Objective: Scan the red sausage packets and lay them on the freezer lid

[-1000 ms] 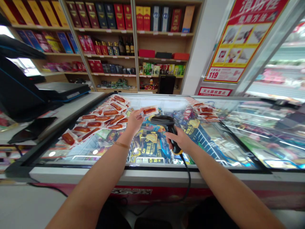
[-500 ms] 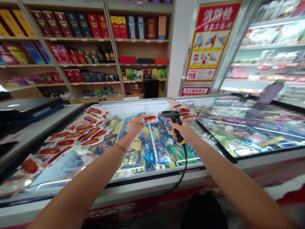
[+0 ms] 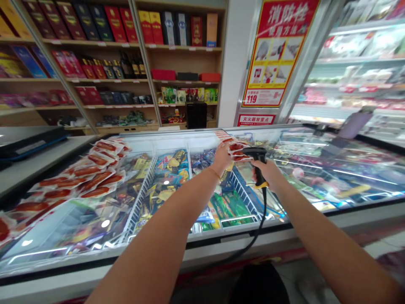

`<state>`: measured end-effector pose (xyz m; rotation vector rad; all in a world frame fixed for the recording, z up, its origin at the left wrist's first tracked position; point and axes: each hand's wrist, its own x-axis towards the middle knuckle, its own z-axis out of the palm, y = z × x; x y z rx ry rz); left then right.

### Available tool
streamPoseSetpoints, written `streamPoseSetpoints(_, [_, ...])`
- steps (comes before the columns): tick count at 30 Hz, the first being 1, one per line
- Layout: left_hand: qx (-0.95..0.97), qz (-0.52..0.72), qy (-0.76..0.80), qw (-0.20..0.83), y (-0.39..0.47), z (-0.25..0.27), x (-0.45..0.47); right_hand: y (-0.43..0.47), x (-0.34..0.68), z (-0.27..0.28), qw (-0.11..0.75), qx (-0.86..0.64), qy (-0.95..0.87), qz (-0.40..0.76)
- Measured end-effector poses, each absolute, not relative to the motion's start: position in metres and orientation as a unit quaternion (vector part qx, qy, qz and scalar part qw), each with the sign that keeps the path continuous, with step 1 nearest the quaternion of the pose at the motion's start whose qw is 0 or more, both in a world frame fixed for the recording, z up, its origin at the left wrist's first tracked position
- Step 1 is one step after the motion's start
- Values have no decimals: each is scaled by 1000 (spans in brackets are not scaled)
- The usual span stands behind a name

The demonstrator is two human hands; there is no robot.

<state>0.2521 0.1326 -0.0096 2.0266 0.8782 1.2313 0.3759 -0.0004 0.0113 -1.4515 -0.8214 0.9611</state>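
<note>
1. Small pile of sausage packs: right of centre on freezer's glass top.
2. Left hand: at the pile's left edge; cannot tell whether it grips a pack.
3. Black scanner: gripped in right hand, head just beside packs.
4. Cord hangs from its handle.
5. Larger pack spread: glass, far left.
6. Behind: red poster.

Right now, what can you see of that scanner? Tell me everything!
The scanner is black, plastic-looking and gun-shaped, with yellow at the bottom of its handle and a black cord hanging below. The right hand grips it over the freezer; its head points towards nearby sausage packs.
</note>
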Motion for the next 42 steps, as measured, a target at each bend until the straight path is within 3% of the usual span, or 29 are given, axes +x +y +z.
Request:
streamPoseSetpoints(14, [711,390,581,70,90,3,1,16,241,25,538,-549,-424,480])
streamPoseSetpoints(21, [634,248,715,-159,51,20,-107,20,168,12,535,-506,-423,528])
streamPoseSetpoints(30, [626,199,741,-138,45,17,-123,13,171,-11,526,-492,-429,546])
streamPoseSetpoints(35, [722,220,636,-158,41,11,-80,12,177,-6,534,-489,-420,546])
streamPoseSetpoints(42, [811,235,534,-55,42,-10,-25,6,174,-3,527,-490,-427,547])
